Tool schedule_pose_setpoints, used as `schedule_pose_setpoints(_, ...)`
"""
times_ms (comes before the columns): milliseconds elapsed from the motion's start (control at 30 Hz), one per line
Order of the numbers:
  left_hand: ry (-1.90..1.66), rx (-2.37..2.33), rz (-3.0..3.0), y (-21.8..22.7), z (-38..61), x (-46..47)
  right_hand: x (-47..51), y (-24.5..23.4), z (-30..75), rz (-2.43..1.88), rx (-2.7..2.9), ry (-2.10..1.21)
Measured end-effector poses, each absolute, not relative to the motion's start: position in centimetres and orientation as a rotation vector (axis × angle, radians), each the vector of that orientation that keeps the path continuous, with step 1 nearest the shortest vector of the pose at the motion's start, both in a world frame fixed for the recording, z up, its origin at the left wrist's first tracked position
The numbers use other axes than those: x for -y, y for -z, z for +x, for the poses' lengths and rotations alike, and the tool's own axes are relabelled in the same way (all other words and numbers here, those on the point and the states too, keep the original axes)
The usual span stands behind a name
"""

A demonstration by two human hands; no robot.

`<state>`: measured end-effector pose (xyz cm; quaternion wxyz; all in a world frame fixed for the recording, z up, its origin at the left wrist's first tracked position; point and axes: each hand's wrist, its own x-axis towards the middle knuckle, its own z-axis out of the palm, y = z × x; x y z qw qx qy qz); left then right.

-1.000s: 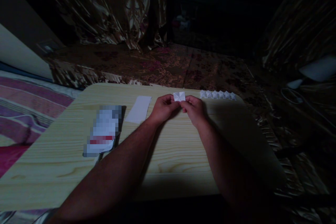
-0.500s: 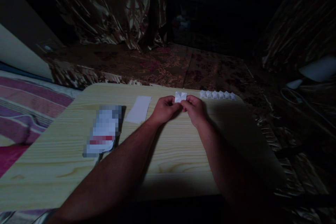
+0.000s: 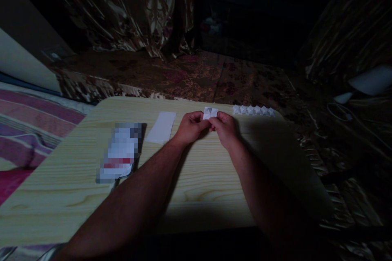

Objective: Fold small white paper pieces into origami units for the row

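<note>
A small folded white paper square (image 3: 210,112) with creases meeting at its middle is held up between both hands near the table's far edge. My left hand (image 3: 192,126) pinches its left and lower side, thumb in front. My right hand (image 3: 225,127) grips the lower right corner, its thumb pressed on the front face. The fingertips behind the paper are hidden. To the right, a row of several small folded white paper pieces (image 3: 253,110) lies along the far edge. Left of my left hand lies a flat white paper sheet (image 3: 161,127).
A blurred-out phone-like object (image 3: 121,151) lies on the left of the light wooden table (image 3: 211,187). A striped bedcover (image 3: 36,110) is at the left. Patterned curtains (image 3: 128,12) hang behind; a pale lamp-like object (image 3: 372,81) with a cable stands at the right.
Both hands stay in nearly the same place around the paper square. The square's creased face looks slightly more shaded at its top middle; my right thumb has shifted slightly.
</note>
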<state>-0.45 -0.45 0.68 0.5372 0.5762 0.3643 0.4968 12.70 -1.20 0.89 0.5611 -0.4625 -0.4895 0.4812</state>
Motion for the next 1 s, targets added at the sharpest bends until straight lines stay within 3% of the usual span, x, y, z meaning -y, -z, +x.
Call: schedule_pose_setpoints(1000,-1.173,-0.771,1.306,-1.05,-0.26,0.60,1.14,-0.96,12.09,-1.105,1.174,-1.087)
